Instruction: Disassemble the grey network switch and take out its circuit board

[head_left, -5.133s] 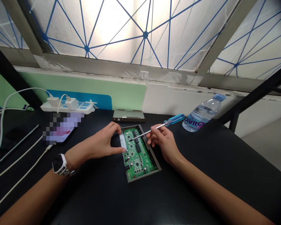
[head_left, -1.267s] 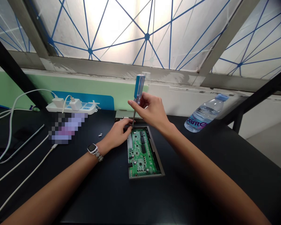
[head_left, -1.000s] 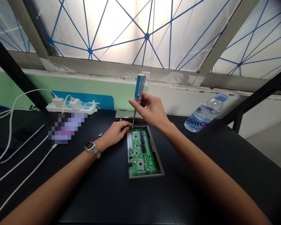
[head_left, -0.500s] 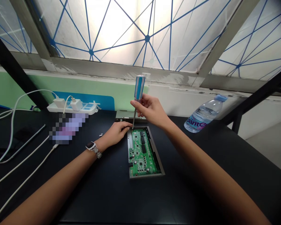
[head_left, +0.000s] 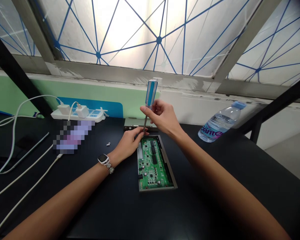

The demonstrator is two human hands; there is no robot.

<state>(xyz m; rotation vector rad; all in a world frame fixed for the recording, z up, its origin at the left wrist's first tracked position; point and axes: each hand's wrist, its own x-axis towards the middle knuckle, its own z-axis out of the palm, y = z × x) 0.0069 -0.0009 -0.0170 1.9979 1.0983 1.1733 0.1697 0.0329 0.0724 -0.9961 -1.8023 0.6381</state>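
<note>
My right hand (head_left: 162, 115) grips a screwdriver (head_left: 151, 92) with a clear and blue handle, which stands nearly upright. Its metal shaft points down to the far left corner of a green circuit board (head_left: 153, 163) set in a grey metal frame (head_left: 174, 181). The thumb and index finger of my left hand (head_left: 127, 142) close around the lower end of the shaft, over that corner. These fingers hide the screwdriver's tip, and I cannot make out a screw there. Several small shiny screws (head_left: 108, 144) lie on the black table left of my left hand.
Behind the board lies a flat metal cover or case (head_left: 130, 124). A water bottle (head_left: 221, 123) stands tilted-looking at the right. On the left are a white power strip (head_left: 92, 115) with chargers, a blurred-out phone-like object (head_left: 73, 137) and white cables (head_left: 37, 156).
My left hand has shifted right and up, its fingertips now closing on the screwdriver shaft. The small screws it partly covered show fully. My right hand still holds the screwdriver, tilted slightly more.
</note>
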